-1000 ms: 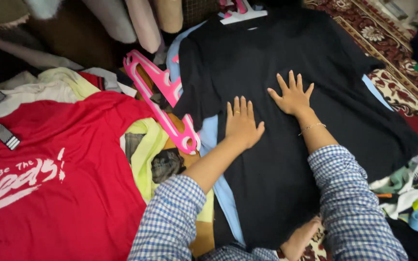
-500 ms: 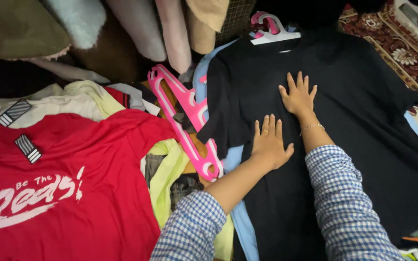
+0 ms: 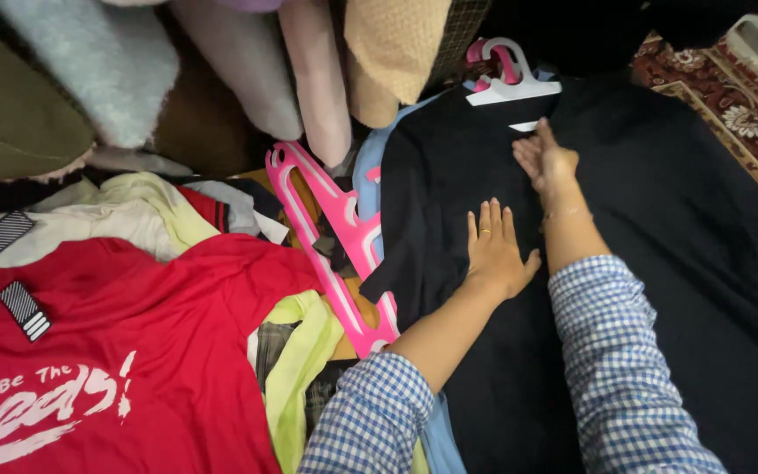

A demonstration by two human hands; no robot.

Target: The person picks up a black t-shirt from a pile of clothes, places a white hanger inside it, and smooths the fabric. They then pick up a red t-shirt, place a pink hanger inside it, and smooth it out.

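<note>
Flat on the floor, black t-shirt (image 3: 660, 263), left hand (image 3: 495, 254) and right hand (image 3: 547, 162) open, pressing it.

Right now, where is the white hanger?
The white hanger sits top middle of the head view, at the black shirt's collar, just above the right hand.

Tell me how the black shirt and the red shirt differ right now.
The black shirt is plain and dark; the red shirt carries white lettering on its front. The black shirt has both hands on it, the left hand flat at its middle and the right hand near the collar; the red shirt lies untouched. The black shirt sits on a white hanger; no hanger shows in the red shirt. Both lie spread flat among other clothes.
</note>
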